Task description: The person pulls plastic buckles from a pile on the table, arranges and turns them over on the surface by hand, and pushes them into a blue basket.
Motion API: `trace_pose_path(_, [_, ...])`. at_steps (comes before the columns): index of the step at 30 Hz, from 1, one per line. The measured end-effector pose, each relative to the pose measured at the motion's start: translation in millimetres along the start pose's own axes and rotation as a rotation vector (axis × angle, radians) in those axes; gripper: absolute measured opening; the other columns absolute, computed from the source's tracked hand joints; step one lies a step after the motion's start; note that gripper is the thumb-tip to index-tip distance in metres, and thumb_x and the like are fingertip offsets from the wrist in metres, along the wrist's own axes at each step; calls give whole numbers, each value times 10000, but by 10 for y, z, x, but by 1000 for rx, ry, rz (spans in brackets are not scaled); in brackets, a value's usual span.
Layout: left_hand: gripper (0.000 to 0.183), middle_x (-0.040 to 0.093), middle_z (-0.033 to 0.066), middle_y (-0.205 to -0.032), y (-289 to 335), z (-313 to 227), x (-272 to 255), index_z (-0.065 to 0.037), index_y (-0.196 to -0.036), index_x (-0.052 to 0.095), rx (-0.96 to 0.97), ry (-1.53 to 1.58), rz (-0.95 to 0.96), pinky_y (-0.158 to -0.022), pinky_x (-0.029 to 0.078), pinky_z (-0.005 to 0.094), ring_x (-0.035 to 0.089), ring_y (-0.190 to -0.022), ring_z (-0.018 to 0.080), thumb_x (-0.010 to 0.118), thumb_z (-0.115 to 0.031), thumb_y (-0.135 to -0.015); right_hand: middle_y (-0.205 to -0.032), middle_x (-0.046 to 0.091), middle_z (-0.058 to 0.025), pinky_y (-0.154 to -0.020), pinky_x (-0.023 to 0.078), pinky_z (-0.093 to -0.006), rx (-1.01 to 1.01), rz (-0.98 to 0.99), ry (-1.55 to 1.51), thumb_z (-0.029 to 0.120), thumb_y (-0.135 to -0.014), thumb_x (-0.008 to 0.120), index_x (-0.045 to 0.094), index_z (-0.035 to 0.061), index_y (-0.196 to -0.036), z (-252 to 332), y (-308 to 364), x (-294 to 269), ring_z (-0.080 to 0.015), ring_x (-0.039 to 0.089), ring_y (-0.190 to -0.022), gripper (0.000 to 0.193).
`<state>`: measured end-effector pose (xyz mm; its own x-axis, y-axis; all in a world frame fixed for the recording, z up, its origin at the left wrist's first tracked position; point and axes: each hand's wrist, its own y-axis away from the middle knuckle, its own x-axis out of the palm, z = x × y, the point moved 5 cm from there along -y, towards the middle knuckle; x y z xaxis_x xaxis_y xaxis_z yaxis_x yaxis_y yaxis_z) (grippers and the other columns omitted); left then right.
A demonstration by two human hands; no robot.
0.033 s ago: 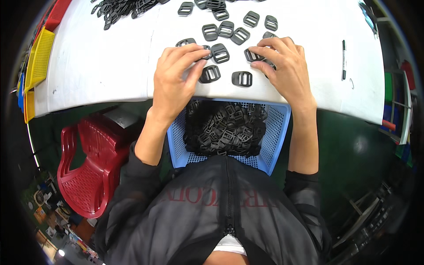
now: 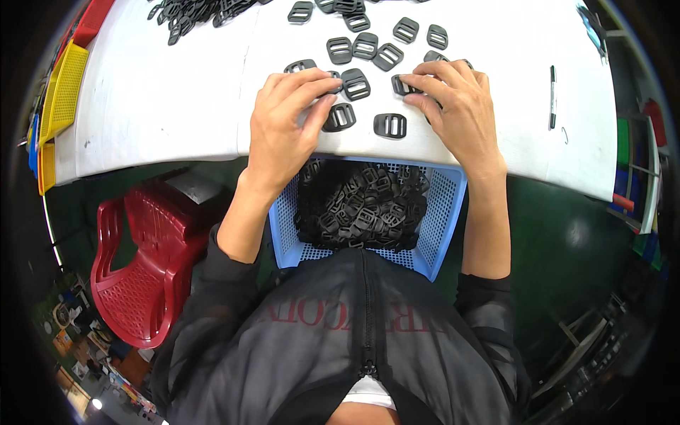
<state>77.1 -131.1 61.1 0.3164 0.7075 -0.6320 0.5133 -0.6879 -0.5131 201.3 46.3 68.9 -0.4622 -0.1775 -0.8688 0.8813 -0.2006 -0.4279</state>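
Note:
My left hand (image 2: 287, 113) is at the table's near side, its thumb and fingertips closed around the edge of a black plastic slide buckle (image 2: 334, 79) that its fingers partly hide. To the right, my right hand (image 2: 453, 103) pinches another black slide buckle (image 2: 404, 86) between thumb and fingers. Between the hands lie a tilted buckle (image 2: 356, 84), a buckle beside my left thumb (image 2: 340, 117) and a buckle near the table edge (image 2: 390, 125). Several more buckles (image 2: 365, 46) are scattered just beyond.
A dark heap of buckles (image 2: 198, 14) lies at the far left of the white table (image 2: 170, 106). Below the near edge, a blue perforated basket (image 2: 448, 212) holds many buckles. A red plastic chair (image 2: 138, 283) stands at left; a black pen (image 2: 552, 99) lies at right.

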Motion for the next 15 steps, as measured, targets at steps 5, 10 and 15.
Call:
trace_pose_path(5, [212, 675, 35, -953, 51, -106, -1, -95, -990, 723, 30, -41, 12, -781, 480, 349, 597, -877, 235, 735, -50, -783, -781, 671, -56, -819, 424, -363, 158, -63, -88, 208, -836, 723, 735, 91, -899, -73, -50, 19, -223, 600, -782, 134])
trace_pose_path(10, [247, 675, 67, -991, 254, -97, -1, -94, -1032, 727, 4, -151, 77, -824, 486, 366, 616, -933, 249, 741, -53, -790, -912, 655, -55, -800, 445, -373, 265, -123, -57, 103, -829, 694, 714, 93, -1030, -53, 68, -117, -236, 603, -825, 202])
trace_pose_path(15, [289, 657, 65, -984, 297, -148, 114, -92, -1057, 710, 2, -107, 131, -758, 486, 355, 622, -885, 244, 760, -67, -773, -1000, 601, -42, -803, 433, -388, 184, 87, -97, -52, -735, 612, 702, 145, -1070, 418, 413, -20, -230, 575, -877, 398])
